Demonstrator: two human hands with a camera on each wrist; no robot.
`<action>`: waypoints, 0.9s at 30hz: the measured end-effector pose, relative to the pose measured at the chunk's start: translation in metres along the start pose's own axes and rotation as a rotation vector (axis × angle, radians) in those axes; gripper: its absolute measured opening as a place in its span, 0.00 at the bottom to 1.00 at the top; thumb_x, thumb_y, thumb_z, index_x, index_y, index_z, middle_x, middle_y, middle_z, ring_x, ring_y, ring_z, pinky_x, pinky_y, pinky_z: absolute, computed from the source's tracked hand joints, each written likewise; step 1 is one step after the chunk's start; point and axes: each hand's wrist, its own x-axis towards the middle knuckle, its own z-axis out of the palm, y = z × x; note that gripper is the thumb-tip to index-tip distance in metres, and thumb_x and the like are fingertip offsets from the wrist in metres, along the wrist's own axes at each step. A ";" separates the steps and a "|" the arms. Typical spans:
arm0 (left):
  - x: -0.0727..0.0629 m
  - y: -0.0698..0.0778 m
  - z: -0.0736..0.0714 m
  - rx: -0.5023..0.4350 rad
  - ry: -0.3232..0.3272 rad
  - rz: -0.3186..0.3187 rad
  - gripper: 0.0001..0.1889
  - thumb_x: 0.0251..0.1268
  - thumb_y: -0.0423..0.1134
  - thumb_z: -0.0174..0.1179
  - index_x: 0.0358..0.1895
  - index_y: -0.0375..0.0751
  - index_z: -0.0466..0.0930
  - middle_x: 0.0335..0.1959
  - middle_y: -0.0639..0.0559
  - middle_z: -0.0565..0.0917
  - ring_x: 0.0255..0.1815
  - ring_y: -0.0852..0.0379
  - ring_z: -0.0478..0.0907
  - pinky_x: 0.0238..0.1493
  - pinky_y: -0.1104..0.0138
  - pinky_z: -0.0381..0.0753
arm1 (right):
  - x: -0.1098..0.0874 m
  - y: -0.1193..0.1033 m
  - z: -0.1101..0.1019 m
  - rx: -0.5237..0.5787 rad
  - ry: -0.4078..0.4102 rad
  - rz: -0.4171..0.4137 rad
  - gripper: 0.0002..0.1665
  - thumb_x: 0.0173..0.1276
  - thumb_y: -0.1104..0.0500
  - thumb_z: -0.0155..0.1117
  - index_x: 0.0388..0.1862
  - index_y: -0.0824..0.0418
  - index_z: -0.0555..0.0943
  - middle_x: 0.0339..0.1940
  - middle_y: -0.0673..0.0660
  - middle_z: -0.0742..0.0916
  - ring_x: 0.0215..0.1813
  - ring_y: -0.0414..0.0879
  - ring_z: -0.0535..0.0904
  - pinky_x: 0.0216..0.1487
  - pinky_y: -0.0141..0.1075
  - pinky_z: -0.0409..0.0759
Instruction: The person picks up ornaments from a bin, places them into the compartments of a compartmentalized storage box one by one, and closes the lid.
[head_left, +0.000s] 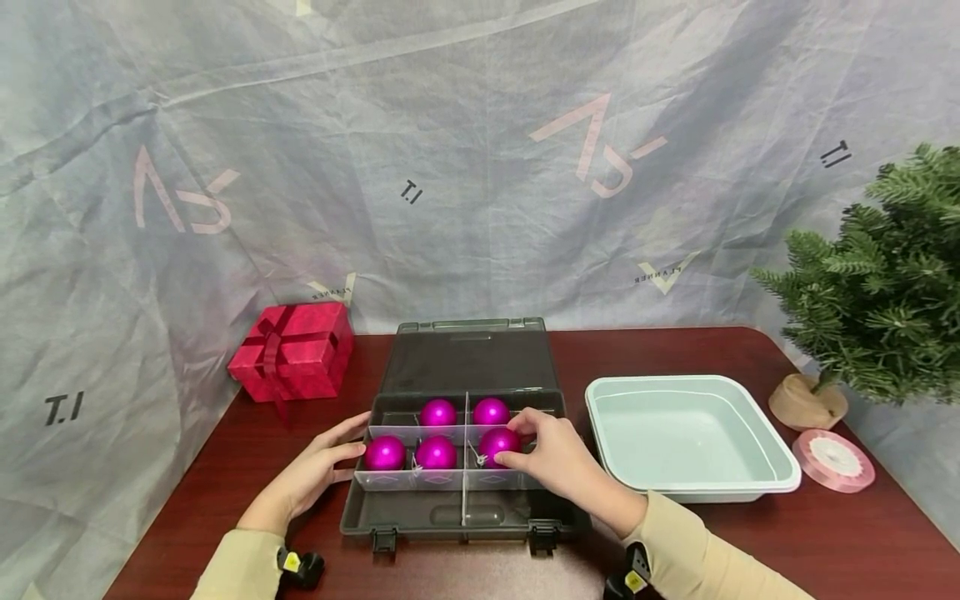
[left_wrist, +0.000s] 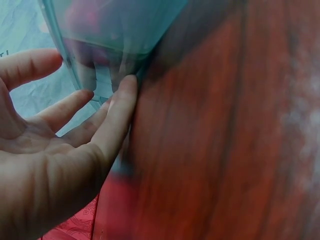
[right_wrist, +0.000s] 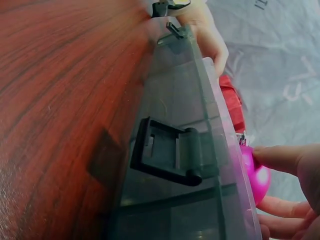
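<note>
A dark translucent divider box (head_left: 405, 521) stands with its lid (head_left: 470, 362) raised. Shiny magenta Christmas baubles sit in its back and middle rows, while the front row holds none. My right hand (head_left: 558, 454) pinches the right bauble (head_left: 495, 442) of the middle row between thumb and fingers; its silver cap faces left. In the right wrist view, the thumb presses this bauble (right_wrist: 260, 182) just above the box wall. With fingers spread, my left hand (head_left: 318, 467) rests against the box's left side, fingertips near the leftmost bauble (head_left: 385, 453). The left wrist view shows its fingers (left_wrist: 122, 107) along the clear wall.
A pale plastic tub (head_left: 690, 433) stands right of the box. Beyond it are a small artificial fir tree (head_left: 877, 292) on a wooden base and a pink ribbon roll (head_left: 834, 461). A red gift box (head_left: 296, 350) sits at the back left. Grey cloth hangs behind the table.
</note>
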 end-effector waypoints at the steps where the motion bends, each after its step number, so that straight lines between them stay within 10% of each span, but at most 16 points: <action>1: 0.000 0.000 0.000 0.001 0.000 0.000 0.36 0.76 0.38 0.54 0.82 0.38 0.51 0.80 0.32 0.53 0.73 0.39 0.59 0.65 0.44 0.72 | -0.001 0.000 0.001 -0.011 0.004 -0.005 0.22 0.51 0.52 0.85 0.42 0.56 0.85 0.38 0.50 0.89 0.35 0.41 0.83 0.41 0.39 0.80; 20: 0.000 0.006 0.004 0.016 0.001 -0.004 0.35 0.76 0.36 0.52 0.81 0.36 0.51 0.78 0.31 0.55 0.71 0.41 0.62 0.64 0.43 0.72 | 0.001 0.002 0.011 -0.151 0.028 -0.136 0.22 0.51 0.53 0.85 0.41 0.63 0.89 0.20 0.47 0.84 0.20 0.33 0.72 0.25 0.32 0.75; 27: 0.004 0.013 0.002 0.049 0.016 -0.002 0.33 0.78 0.37 0.50 0.79 0.29 0.51 0.74 0.28 0.63 0.66 0.45 0.70 0.61 0.44 0.75 | 0.000 0.003 0.005 -0.134 -0.003 -0.153 0.21 0.55 0.54 0.83 0.44 0.64 0.89 0.29 0.53 0.89 0.21 0.35 0.73 0.28 0.33 0.76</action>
